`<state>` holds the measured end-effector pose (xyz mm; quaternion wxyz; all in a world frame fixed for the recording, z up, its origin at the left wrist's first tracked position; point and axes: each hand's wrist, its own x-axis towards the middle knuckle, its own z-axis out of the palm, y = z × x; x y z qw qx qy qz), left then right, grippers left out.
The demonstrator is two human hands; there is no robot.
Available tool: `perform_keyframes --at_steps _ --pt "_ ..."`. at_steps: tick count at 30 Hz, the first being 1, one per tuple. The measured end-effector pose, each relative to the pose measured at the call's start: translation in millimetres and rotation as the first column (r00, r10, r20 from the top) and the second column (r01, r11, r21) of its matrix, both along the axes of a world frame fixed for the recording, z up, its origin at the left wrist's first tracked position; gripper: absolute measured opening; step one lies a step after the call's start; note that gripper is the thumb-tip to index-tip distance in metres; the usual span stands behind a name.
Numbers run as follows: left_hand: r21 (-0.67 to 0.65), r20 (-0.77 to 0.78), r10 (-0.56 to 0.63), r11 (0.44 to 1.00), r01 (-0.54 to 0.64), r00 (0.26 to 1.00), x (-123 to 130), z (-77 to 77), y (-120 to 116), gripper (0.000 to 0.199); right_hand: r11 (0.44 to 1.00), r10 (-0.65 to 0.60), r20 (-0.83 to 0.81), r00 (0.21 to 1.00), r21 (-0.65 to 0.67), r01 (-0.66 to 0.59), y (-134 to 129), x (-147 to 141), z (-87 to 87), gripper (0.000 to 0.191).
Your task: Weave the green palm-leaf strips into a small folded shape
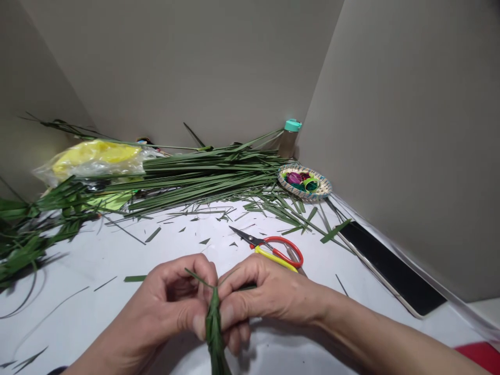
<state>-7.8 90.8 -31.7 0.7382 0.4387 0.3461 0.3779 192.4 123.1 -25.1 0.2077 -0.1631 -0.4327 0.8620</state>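
Leaf weave (214, 328) sits at the near edge of the scene, pinched between both hands just above the white counter (97, 312). It is a narrow, dark green plaited piece that runs down out of view at the bottom. The left hand (174, 307) is clamped on its left side, thumb and fingers pressed together around the top. The right hand (260, 297) is closed on its right side, fingertips meeting those of the left hand. Thin loose strips stick up and sideways from between the fingers.

Just beyond the right hand lie scissors (273, 247) with one red and one yellow handle, blades together and pointing left. Small green offcuts (154, 234) are scattered over the counter around them. To the right, along the wall, lies a phone (390, 268) with a dark screen, flat on the counter.

Farther off, a long bundle of leaves (203, 174) stretches across the counter from left to right. At its right end stands a small woven basket (304, 182) with coloured rings inside, and behind that a bottle (289, 138) with a teal cap in the corner. At the far left a yellow bag (94, 159) rests on the leaves, and more leafy fronds (27, 229) are heaped at the left edge.
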Motion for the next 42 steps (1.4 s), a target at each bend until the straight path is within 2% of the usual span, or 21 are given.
perform_keyframes --at_steps 5,9,13,16,20,22,24,27,31,36,38,42 --pt "0.000 -0.027 -0.004 1.000 0.004 1.000 -0.2 -1.1 -1.4 0.015 1.000 -0.015 0.059 0.998 -0.005 0.015 -3.6 -4.3 -1.0 0.036" --pt "0.063 -0.048 -0.005 0.998 0.008 0.999 2.7 6.9 -1.2 0.014 0.999 -0.028 0.116 0.993 0.029 0.024 -3.5 -3.7 -1.2 0.041" --pt "0.147 -0.140 0.136 0.982 -0.116 0.981 2.8 21.4 1.2 0.011 0.970 -0.202 0.187 0.961 0.174 0.170 -1.6 0.2 2.6 0.041" --pt "0.174 -0.188 0.221 0.966 -0.189 0.957 0.8 27.2 4.1 0.008 0.895 -0.389 0.235 0.891 0.326 0.305 -0.7 1.7 7.1 0.041" --pt "0.252 -0.202 0.284 0.940 -0.230 0.937 -3.2 21.7 11.5 0.006 0.707 -0.623 0.242 0.744 0.581 0.403 -0.4 1.3 12.7 0.031" --pt "0.280 -0.200 0.300 0.930 -0.239 0.933 -4.4 17.6 14.7 0.007 0.641 -0.647 0.202 0.735 0.666 0.382 -0.6 1.2 15.9 0.020" --pt "0.296 -0.212 0.294 0.928 -0.225 0.932 -4.0 15.9 15.4 0.008 0.636 -0.592 0.192 0.783 0.708 0.307 -1.5 1.8 19.7 0.013" --pt "0.307 -0.265 0.260 0.936 -0.174 0.928 -1.8 17.9 12.7 0.006 0.647 -0.504 0.236 0.831 0.740 0.182 -4.0 3.4 25.2 0.019" --pt "0.325 -0.333 0.269 0.932 -0.158 0.904 -1.8 19.9 9.7 0.009 0.596 -0.533 0.288 0.796 0.795 0.112 -8.0 3.7 26.7 0.014" --pt "0.347 -0.407 0.281 0.928 -0.137 0.869 -6.9 17.2 13.4 0.012 0.533 -0.616 0.299 0.729 0.840 0.106 -10.5 -0.4 24.7 0.019" --pt "0.362 -0.446 0.290 0.924 -0.125 0.847 -7.7 16.6 13.8 0.014 0.533 -0.627 0.322 0.709 0.842 0.089 -10.1 -1.6 25.9 0.020" --pt "0.420 -0.498 0.313 0.903 -0.091 0.809 -6.8 16.5 10.0 0.016 0.581 -0.578 0.398 0.712 0.814 0.017 -8.6 -0.5 27.8 0.019"
